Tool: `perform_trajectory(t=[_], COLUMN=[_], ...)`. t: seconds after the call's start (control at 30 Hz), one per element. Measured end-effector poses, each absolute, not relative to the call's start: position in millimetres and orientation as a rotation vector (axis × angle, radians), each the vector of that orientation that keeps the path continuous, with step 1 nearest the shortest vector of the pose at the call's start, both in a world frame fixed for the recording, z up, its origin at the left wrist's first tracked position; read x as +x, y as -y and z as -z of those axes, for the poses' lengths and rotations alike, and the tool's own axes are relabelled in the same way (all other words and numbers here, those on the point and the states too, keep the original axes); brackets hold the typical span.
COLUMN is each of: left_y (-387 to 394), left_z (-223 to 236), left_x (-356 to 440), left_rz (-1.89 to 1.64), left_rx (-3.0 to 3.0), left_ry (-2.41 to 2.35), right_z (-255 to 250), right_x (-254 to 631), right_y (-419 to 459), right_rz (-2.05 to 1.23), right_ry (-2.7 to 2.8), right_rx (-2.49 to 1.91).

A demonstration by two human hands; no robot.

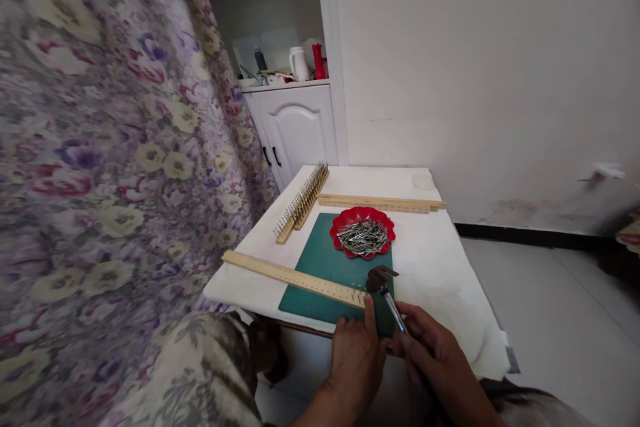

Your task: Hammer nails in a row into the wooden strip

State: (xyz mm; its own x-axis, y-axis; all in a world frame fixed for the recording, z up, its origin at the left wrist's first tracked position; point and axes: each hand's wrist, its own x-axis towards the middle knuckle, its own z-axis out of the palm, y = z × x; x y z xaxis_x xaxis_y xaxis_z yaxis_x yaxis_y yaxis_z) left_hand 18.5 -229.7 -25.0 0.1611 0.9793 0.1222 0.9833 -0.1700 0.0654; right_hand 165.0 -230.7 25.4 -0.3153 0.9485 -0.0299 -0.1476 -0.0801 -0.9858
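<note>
A narrow wooden strip (300, 279) with rows of small holes lies across a green mat (325, 240). Several nails stand in its right part. Beside these nails my left hand (355, 350) is closed at the strip, index finger lying on it and other fingers curled; whether a nail is pinched there is hidden. My right hand (437, 347) is wrapped round the shaft of a hammer (393, 310). The dark hammer head is just above the strip's right end, near my left fingertip. A red scalloped bowl (336, 240) full of loose nails sits behind the hammer.
At the table's left stand nail-studded wooden strips (303, 207). More drilled strips (375, 203) lie behind the bowl on the white-covered table (435, 267). A floral curtain (125, 147) hangs close on the left. A white cabinet (300, 120) and wall are beyond.
</note>
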Motion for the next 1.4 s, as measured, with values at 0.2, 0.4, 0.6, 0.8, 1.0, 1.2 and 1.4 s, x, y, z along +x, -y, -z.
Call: perform_trajectory(t=[0.2,0.4,0.6,0.8,1.0,1.2,1.4], left_y=[230,231,231,230,230,233,247], left_z=[21,19,15,12,7,10,3], left_x=[20,20,22,24,23,19,-25], left_rz=[0.164,0.131,0.113,0.090,0.034,0.111,0.363], left_rx=[-2.370,-2.385,-2.370,-2.338,-2.377,-2.456,-2.648], left_ry=[2.021,2.020,2.019,2.079,2.112,2.096,1.850], right_z=[-27,-29,-31,-26,-26,-27,-22], right_x=[165,164,163,162,162,165,172], right_y=[231,232,231,228,230,230,226], right_rz=[-1.562,-1.549,-1.524,-1.528,-1.497,-1.479,-1.461], right_ry=[1.287,1.261,1.282,1.358,1.329,1.304,1.269], right_rx=[-0.938,-0.959,-0.941,-0.954,-0.974,-1.033,-1.044])
